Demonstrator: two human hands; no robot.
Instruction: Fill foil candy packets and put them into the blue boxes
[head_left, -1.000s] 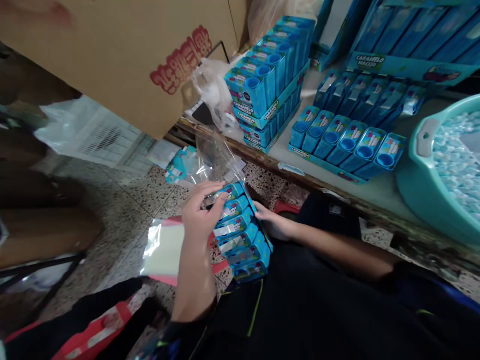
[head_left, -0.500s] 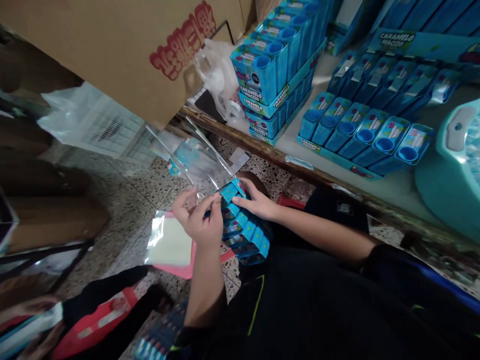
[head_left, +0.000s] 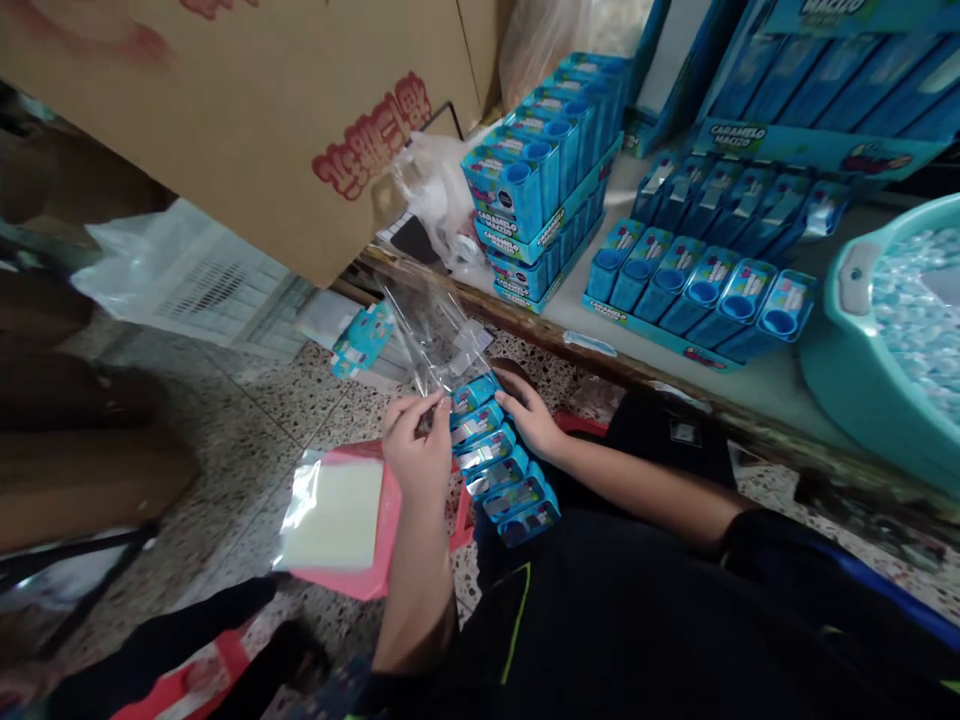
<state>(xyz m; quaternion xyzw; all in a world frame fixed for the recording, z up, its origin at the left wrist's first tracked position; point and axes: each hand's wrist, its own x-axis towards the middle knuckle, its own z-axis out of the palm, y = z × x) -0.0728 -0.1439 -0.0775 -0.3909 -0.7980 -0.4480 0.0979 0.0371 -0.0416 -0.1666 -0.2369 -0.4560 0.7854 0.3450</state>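
Observation:
A row of blue candy boxes [head_left: 491,470] rests over my lap, tilted, its printed faces and shiny strips towards me. A clear plastic bag [head_left: 431,325] extends from its far end, loose and wrinkled. With fingertips pinched together, my left hand [head_left: 418,440] grips the bag's edge at the far left corner of the row. My right hand [head_left: 532,415] holds the far right side of the candy boxes, thumb on top and the other fingers partly hidden behind. How much of the row the bag covers is hard to make out.
Stacked trays of blue candy boxes [head_left: 517,205] stand on the shelf [head_left: 559,335], beside another box row [head_left: 675,285] and a teal tub [head_left: 840,340] of wrapped candies. Flat clear bags [head_left: 337,515] lie on a pink stool [head_left: 382,560]. A large carton [head_left: 247,120] rises at left.
The candy boxes have tipped so their printed faces show instead of their plain ends. The bag's loose end has swung rightward. My left hand has moved slightly right, still pinching.

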